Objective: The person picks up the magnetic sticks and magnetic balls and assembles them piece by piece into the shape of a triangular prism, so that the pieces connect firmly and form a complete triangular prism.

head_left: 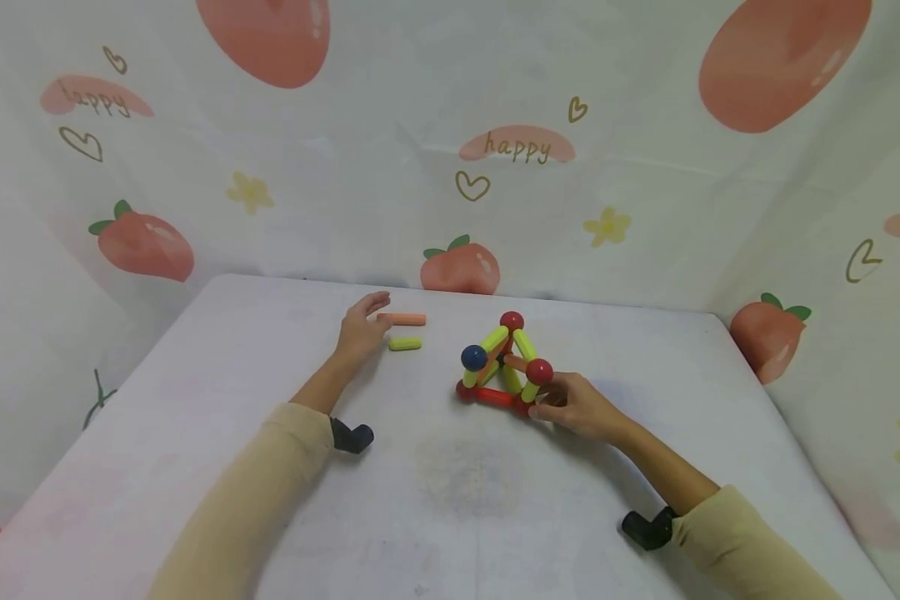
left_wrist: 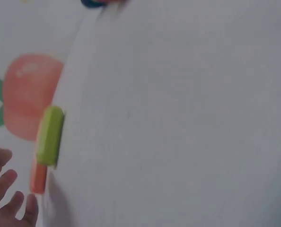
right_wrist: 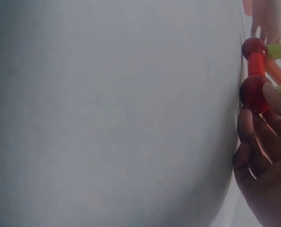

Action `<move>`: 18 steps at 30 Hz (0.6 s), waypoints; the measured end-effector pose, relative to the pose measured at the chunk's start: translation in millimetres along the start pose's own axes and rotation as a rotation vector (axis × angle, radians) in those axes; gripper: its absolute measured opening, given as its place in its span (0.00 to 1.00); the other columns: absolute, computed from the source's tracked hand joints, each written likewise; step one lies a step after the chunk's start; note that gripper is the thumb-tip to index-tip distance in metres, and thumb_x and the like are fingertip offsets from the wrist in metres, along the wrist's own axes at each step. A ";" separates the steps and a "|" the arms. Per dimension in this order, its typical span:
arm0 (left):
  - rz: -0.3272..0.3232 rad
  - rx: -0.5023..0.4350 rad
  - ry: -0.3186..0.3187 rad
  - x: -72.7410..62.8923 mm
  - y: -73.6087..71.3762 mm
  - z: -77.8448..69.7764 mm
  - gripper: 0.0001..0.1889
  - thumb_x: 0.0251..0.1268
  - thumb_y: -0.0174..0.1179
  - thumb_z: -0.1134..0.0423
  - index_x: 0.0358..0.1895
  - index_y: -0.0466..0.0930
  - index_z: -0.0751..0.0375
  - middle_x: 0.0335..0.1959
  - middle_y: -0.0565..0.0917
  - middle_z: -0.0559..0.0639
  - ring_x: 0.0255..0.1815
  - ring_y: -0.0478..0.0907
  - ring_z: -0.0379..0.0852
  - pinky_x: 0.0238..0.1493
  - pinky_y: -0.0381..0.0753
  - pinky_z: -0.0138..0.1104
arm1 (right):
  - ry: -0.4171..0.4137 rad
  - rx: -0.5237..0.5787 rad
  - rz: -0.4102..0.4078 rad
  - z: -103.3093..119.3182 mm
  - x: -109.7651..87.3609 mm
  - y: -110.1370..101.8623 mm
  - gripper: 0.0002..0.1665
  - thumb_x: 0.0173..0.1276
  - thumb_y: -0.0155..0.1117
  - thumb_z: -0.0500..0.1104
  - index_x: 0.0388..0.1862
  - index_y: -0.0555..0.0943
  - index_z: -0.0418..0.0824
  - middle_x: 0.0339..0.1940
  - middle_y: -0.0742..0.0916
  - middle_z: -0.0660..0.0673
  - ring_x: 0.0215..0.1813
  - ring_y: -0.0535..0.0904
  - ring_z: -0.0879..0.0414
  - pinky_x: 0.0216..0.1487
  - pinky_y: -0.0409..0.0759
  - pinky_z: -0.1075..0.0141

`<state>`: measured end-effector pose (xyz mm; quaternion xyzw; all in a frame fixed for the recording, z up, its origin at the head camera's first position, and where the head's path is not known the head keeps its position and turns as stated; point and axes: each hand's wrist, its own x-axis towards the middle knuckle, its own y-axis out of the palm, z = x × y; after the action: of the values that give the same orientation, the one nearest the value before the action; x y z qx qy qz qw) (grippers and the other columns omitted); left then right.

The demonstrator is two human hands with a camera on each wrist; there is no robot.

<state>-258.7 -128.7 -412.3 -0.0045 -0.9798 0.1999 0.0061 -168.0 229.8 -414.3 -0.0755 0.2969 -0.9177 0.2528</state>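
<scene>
A construction of colored rods and balls (head_left: 495, 397) stands on the table, with yellow-green, orange and red rods. A blue ball (head_left: 474, 357) is on its left and a red ball (head_left: 512, 321) at its top. My right hand (head_left: 581, 407) holds its lower right corner; in the right wrist view thumb and fingers pinch a dark red ball (right_wrist: 253, 92). At the back left, my left hand (head_left: 362, 335) has loosely spread fingers beside an orange rod (head_left: 411, 319); contact cannot be told. In front of that lies a short yellow-green rod (left_wrist: 50, 136).
The white table (head_left: 465, 533) reaches back to a fabric backdrop (head_left: 375, 158) printed with peaches, hearts and flowers. Black wrist pieces (head_left: 351, 437) stick out from both beige sleeves. Faint stains mark the tabletop in front of the construction.
</scene>
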 end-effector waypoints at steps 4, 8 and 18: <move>0.048 0.170 -0.008 10.5 -4.5 8.7 0.28 0.77 0.47 0.66 0.77 0.56 0.62 0.76 0.62 0.59 0.78 0.54 0.55 0.76 0.55 0.48 | 0.008 0.005 0.004 -0.5 0.0 -0.1 0.24 0.66 0.70 0.39 0.58 0.78 0.30 0.48 0.86 0.39 0.47 0.83 0.48 0.49 0.81 0.63; 0.058 0.293 0.029 17.5 -8.2 14.9 0.27 0.75 0.49 0.67 0.75 0.59 0.63 0.71 0.70 0.61 0.75 0.60 0.58 0.74 0.58 0.51 | 0.004 -0.002 0.008 -1.5 0.6 0.3 0.24 0.66 0.69 0.39 0.58 0.78 0.30 0.49 0.86 0.39 0.48 0.82 0.48 0.50 0.81 0.64; 0.005 0.199 0.054 16.8 -13.3 17.4 0.21 0.70 0.57 0.70 0.65 0.71 0.65 0.56 0.80 0.65 0.57 0.77 0.59 0.57 0.78 0.49 | 0.031 -0.030 0.001 -0.1 1.2 1.2 0.24 0.66 0.70 0.41 0.59 0.79 0.34 0.49 0.86 0.42 0.47 0.81 0.50 0.49 0.81 0.64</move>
<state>-275.8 -147.6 -422.9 -0.0119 -0.9546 0.2959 0.0324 -168.5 228.4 -415.1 -0.0648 0.3144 -0.9142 0.2472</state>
